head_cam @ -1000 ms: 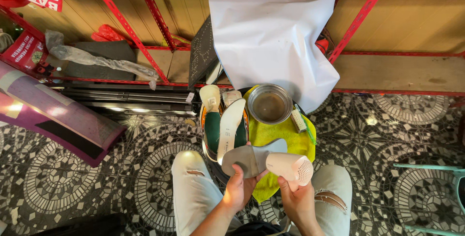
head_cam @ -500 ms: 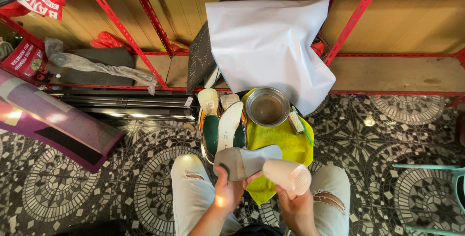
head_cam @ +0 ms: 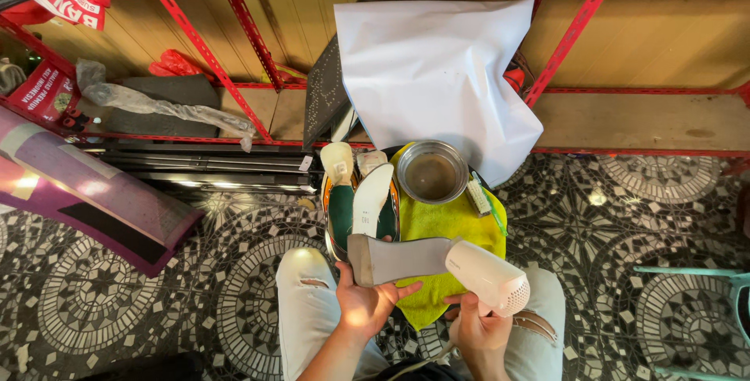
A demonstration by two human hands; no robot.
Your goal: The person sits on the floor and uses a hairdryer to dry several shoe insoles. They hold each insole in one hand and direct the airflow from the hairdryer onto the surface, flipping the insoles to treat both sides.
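My left hand (head_cam: 366, 303) holds a flat grey shoe insole (head_cam: 398, 259) level above my lap. A white hair dryer (head_cam: 486, 276) is gripped in my right hand (head_cam: 476, 328), its nozzle against the right end of the insole. Under both lies a yellow cloth (head_cam: 445, 225) over my knees. Just beyond the hands a pair of green shoes (head_cam: 341, 209) sits with a white insole (head_cam: 370, 200) resting on top. A round metal bowl (head_cam: 432, 171) of brownish liquid stands on the cloth, with a small brush (head_cam: 477, 193) beside it.
A large white sheet (head_cam: 437, 76) drapes off the red metal shelf rack (head_cam: 219, 60) ahead. A purple rolled mat (head_cam: 86, 193) lies on the patterned tile floor (head_cam: 625, 217) at left. Black rails (head_cam: 203, 166) run under the shelf; a teal chair frame (head_cam: 703, 303) stands at right.
The hair dryer has tilted down and closed in on the end of the grey insole. The insole is now held flatter and lower over my lap.
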